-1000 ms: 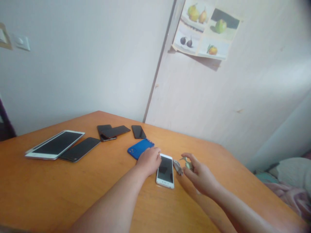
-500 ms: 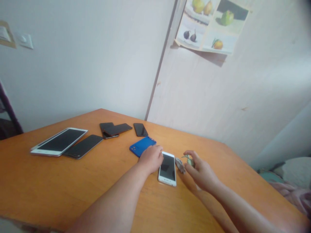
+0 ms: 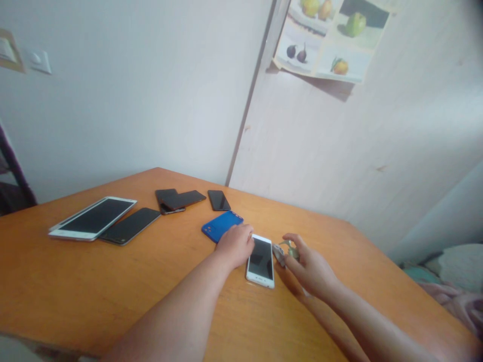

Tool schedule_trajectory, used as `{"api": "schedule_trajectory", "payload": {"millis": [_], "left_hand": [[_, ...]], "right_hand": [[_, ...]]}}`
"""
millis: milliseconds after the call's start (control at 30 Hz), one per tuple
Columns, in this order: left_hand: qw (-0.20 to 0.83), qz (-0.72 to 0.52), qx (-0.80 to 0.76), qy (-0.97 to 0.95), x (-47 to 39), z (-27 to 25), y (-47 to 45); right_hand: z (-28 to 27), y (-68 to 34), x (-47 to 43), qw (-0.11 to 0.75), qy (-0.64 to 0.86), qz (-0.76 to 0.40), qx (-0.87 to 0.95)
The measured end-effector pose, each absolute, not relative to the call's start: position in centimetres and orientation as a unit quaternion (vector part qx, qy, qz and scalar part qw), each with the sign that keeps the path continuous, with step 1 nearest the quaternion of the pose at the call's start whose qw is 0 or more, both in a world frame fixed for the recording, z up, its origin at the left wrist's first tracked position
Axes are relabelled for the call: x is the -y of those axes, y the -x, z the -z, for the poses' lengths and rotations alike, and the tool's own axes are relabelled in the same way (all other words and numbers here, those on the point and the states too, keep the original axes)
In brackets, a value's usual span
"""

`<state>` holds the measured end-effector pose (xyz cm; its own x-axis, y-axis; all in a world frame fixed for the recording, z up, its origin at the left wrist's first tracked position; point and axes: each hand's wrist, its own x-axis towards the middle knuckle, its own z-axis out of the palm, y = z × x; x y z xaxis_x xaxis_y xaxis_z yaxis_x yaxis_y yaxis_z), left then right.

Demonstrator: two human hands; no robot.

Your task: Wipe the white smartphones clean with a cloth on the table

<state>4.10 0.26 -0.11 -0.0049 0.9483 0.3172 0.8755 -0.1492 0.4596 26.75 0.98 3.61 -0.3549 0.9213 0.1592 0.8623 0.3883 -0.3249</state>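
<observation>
One white, glass-fronted phone (image 3: 261,262) lies at lower centre, probably light, slippery, fragile, best held by its long edges. The left grip (image 3: 236,246) is at its upper-left side, pinching unclear; the right grip (image 3: 311,269) pinches one small pale-green object (image 3: 293,252) near one crumpled grey cloth (image 3: 278,255). Farther left: one blue plastic case (image 3: 221,226), four flat black phones (image 3: 219,200).

Black is framed by white on the nearest phone (image 3: 260,261); the case (image 3: 222,224) is coloured blue, the desk (image 3: 113,281) orange-brown, the back-edge phone (image 3: 219,200) black.
</observation>
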Motion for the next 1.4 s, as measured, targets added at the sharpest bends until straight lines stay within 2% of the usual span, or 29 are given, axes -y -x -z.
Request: {"api": "schedule_trajectory", "payload": {"millis": [200,1400], "left_hand": [[0.065,-0.286,-0.650,-0.702,-0.2,0.1,-4.2],[0.036,-0.292,-0.637,-0.713,-0.7,0.8,-3.9]], "right_hand": [[-3.9,-27.1,-1.1,0.168,0.545,-0.092,0.816],[-4.7,-27.2,-1.3,0.080,0.547,-0.015,0.833]]}}
